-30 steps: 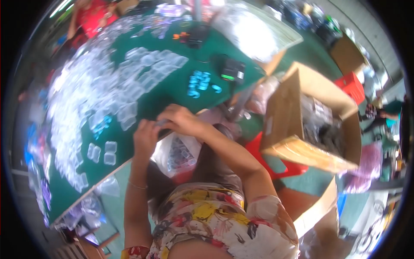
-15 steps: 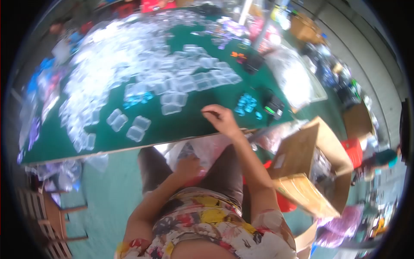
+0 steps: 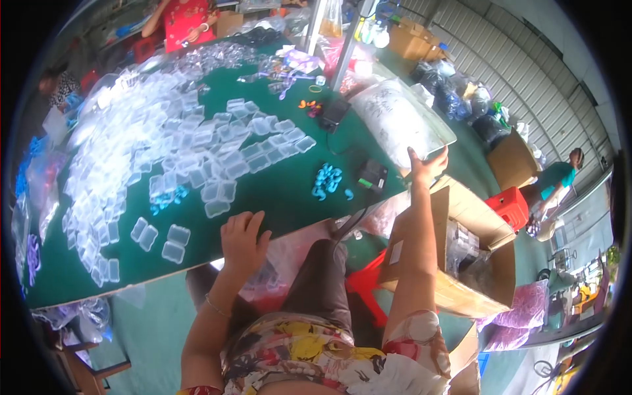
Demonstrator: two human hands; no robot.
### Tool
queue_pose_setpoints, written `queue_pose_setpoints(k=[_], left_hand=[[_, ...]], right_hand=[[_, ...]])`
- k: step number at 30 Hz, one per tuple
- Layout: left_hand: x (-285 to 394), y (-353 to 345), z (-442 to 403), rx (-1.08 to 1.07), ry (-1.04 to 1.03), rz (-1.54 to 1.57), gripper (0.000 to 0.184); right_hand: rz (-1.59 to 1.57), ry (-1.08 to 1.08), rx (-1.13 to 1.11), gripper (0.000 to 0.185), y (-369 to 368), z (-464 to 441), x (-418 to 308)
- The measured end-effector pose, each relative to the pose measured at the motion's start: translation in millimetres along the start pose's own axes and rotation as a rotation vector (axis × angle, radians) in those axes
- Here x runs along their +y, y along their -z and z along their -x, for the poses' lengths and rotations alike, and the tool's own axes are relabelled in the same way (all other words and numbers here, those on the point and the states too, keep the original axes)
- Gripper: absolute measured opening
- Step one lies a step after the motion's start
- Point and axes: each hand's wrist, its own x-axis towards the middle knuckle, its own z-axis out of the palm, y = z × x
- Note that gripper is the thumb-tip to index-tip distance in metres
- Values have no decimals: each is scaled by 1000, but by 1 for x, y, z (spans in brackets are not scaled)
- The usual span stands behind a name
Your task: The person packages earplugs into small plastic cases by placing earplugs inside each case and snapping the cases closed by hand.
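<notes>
The right hand [image 3: 426, 168] reaches out at the far right, thumb and fingers apart with nothing visible between them, over the near end of a large white bag [image 3: 388, 118]; whether it touches the bag, I cannot tell. The bag lies beyond the right corner of the green tabletop [image 3: 283, 201]. If those fingers hook the plastic and pull, the bag could plausibly tear or slump, since it looks full and soft. The right forearm passes across the side of an open cardboard box [image 3: 395, 253], so a low or hurried swing might knock its wall. The left hand [image 3: 243, 245] is at the tabletop's front edge, palm down, fingers loosely spread, apparently holding nothing. A sideways sweep from there could push the nearest clear boxes [image 3: 176, 243] off the front, as they sit close to that edge. The small blue pieces [image 3: 327, 181] lie loose between the two hands, beside a black device [image 3: 373, 175]; a dragging sleeve or a snagged cable [image 3: 359, 216] might scatter them, some perhaps dropping to the floor.
</notes>
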Motion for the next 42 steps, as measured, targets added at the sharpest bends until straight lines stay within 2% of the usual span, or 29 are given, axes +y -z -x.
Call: queue_pose_setpoints(k=[1,2,3,5,9,11,12,13,15,16,18,20,23,24,25,26,29,31,33,36,38,41,42], left_hand=[[0,-4,-5,-8,33,-38,41],[0,-7,-7,-42,63,-77,47],[1,-9,-9,-28,61,-81,47],[4,-9,-10,-82,107,-145,46],[5,-9,-14,-126,89,-198,45],[5,-9,-15,-139,87,-221,43],[6,-9,-15,-145,74,-237,42],[6,-9,-16,-151,63,-252,41],[6,-10,-16,-160,71,-258,41],[6,-11,-16,-165,71,-262,41],[6,-10,-15,-173,83,-248,41],[6,-11,-17,-181,49,-218,40],[6,-16,-14,-154,6,-259,40],[7,-14,-13,-173,39,-276,40],[7,-13,-14,-190,69,-298,40],[6,-14,-14,-189,25,-281,40],[5,-17,-11,-165,27,-285,41],[3,-18,-10,-178,55,-293,41],[2,-17,-9,-175,45,-292,41],[3,-16,-9,-188,43,-289,42],[2,-17,-10,-191,56,-290,42],[2,-18,-8,-186,51,-293,42],[3,-17,-8,-185,53,-292,41]], right_hand=[[2,-69,-31,126,-17,-16,39],[74,-178,-159,142,-25,-29,66],[158,-314,-314,146,-26,-35,68],[76,-374,-424,146,-40,-40,87],[83,-311,-498,142,-101,-56,140],[38,-218,-502,132,-118,-58,147],[86,-96,-310,92,-121,-53,134],[85,-95,-316,92,-138,-59,154],[125,-241,-395,67,-168,-75,184],[128,-240,-398,67,-158,-79,163],[-277,-585,-442,65,-119,-82,80],[-553,-712,-330,53,-125,-90,66],[-836,-729,-98,38,-123,-95,30],[-893,-777,26,38,-125,-98,14],[-1015,-786,58,42,-122,-99,-2],[-1211,-796,125,48,-137,-102,6],[-1065,-681,266,32,-152,-96,-23],[-1005,-764,274,34,-154,-90,-58],[-1043,-697,220,38,-160,-82,-83],[-1085,-699,253,39,-165,-82,-118],[-1152,-572,165,39,-169,-84,-132],[-1191,-520,92,39,-192,-68,-143],[-1163,-560,3,41,-198,-60,-142]])
